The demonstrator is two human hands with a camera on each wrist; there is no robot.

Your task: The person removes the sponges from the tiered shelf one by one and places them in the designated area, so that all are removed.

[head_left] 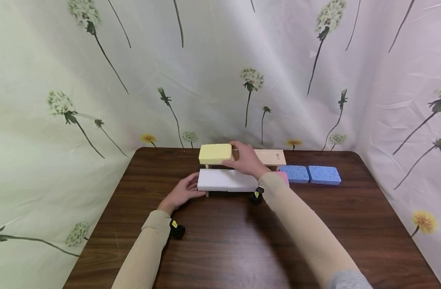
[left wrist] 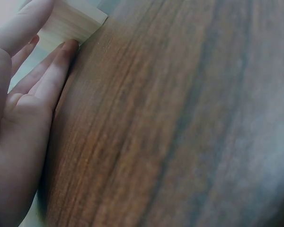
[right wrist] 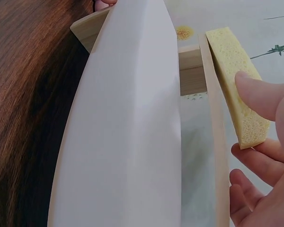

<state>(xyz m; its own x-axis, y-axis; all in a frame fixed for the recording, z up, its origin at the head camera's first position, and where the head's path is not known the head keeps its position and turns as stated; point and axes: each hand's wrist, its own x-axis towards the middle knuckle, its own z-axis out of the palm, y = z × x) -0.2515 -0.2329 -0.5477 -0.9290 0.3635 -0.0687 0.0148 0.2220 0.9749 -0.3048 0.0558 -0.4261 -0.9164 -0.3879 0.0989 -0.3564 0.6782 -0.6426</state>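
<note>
My right hand [head_left: 246, 159] pinches the right end of a yellow sponge [head_left: 215, 153], thumb on one side and fingers on the other. The sponge lies at the left end of the upper tier of a small wooden two-step rack [head_left: 267, 155]. On the front tier lie two white sponges [head_left: 213, 179] end to end, and a pink sponge [head_left: 284, 176] shows past my right forearm. My left hand [head_left: 183, 192] is at the left end of that tier. In the left wrist view its straight fingers [left wrist: 61, 59] touch the rack's wooden end piece [left wrist: 80, 21].
Two blue speckled sponges [head_left: 324, 175] lie side by side on the dark wood table [head_left: 220, 249], right of the rack. A white curtain [head_left: 213, 88] printed with dandelions hangs behind the table and along its sides.
</note>
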